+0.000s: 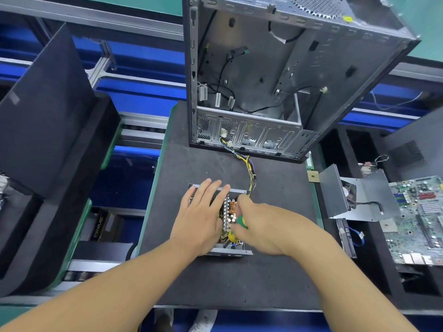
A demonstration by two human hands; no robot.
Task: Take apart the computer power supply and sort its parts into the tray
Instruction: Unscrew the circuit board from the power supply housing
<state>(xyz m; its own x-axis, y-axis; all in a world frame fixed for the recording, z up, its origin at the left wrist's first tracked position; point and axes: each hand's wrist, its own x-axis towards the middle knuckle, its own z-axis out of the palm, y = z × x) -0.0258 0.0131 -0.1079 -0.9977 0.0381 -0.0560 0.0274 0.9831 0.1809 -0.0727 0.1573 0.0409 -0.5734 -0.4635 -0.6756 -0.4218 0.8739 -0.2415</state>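
Observation:
The opened power supply (227, 216) lies on the black mat (275, 271), its circuit board with coils and capacitors exposed. My left hand (201, 214) lies flat on its left half with straight fingers, holding it down. My right hand (259, 226) grips a green-handled screwdriver (242, 221) over the board's right side; the tip is hidden. A bundle of yellow and black wires (249, 171) runs from the supply up into the empty computer case (275, 80). The supply's grey metal cover with its fan (347, 197) lies in the tray at the right.
A motherboard (422, 219) and a drive with a blue cable (347, 238) sit in the black foam tray (330, 271) on the right. A small CPU chip (313, 176) lies by the mat's right edge. Large black foam blocks (48, 116) stand at the left.

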